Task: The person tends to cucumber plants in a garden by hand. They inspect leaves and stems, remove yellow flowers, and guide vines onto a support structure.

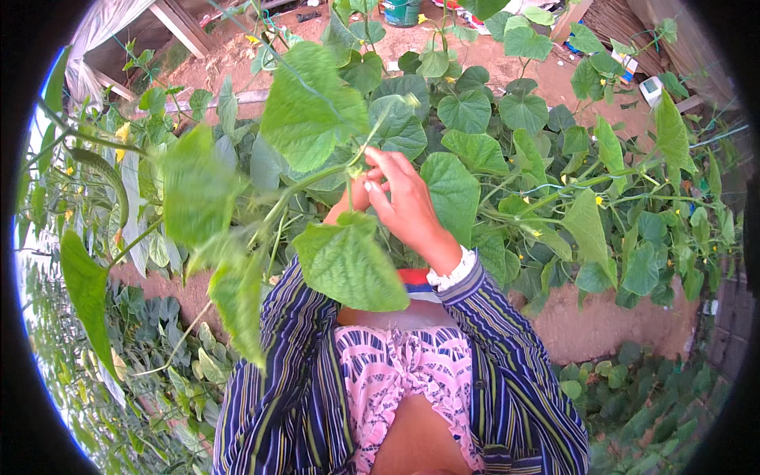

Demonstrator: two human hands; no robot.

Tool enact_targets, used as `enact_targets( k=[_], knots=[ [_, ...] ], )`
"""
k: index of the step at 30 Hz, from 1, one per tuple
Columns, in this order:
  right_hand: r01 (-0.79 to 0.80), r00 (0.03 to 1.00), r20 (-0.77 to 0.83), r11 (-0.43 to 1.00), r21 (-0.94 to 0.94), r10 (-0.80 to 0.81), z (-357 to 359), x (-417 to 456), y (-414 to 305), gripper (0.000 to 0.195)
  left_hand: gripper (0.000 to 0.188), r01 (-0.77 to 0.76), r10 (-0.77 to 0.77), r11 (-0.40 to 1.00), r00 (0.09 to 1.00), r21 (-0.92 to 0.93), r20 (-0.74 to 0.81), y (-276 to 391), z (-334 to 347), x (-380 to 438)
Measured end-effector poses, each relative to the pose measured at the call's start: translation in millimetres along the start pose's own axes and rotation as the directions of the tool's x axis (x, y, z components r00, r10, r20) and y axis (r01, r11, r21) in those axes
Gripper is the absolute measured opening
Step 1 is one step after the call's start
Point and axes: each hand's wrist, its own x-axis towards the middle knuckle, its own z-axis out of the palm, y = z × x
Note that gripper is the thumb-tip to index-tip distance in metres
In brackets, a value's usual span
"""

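Observation:
A green cucumber vine [309,178] with broad leaves runs up to the two hands in front of my chest. My right hand [407,199] has bent fingers at the vine's upper stem, the index fingertip touching it and the thumb lower down. My left hand [343,205] is beside it at the same stem, largely covered by a leaf and the right hand; its grip is hidden. Above the hands spreads a large leaf [312,107], and another leaf [353,264] hangs below them. A thin blue string [285,59] crosses the upper leaf.
A long cucumber [107,175] hangs at the left. More vines [552,193] with yellow flowers stretch along a string at the right. Beyond are bare soil [267,68], a green bucket [402,12] and a white box-shaped object [651,90]. Low plants [641,409] grow at the lower right.

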Motion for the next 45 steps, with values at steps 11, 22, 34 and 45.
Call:
enact_targets(
  k=[11,22,34,45],
  knots=[
    [0.021,0.991,-0.122,0.981,-0.191,-0.045,-23.3,5.5,52.2,0.016,0.032,-0.111,0.164,0.970,0.955,0.218,-0.246,5.3,34.6,-8.7],
    [-0.271,0.939,-0.196,0.959,0.082,0.282,-45.4,-10.2,106.7,0.015,0.019,0.139,-0.150,0.989,0.927,-0.057,-0.343,90.4,63.2,-31.6],
    [-0.153,0.986,-0.043,0.979,0.133,0.160,-32.1,-21.5,82.3,0.017,0.007,-0.033,0.684,0.532,0.606,0.846,-0.406,111.4,62.2,-40.1],
    [-0.122,0.985,-0.120,0.992,0.027,0.124,-14.3,-25.3,64.5,0.013,0.019,0.051,-0.172,0.966,0.861,-0.255,-0.478,108.8,60.1,-45.8]
  ],
)
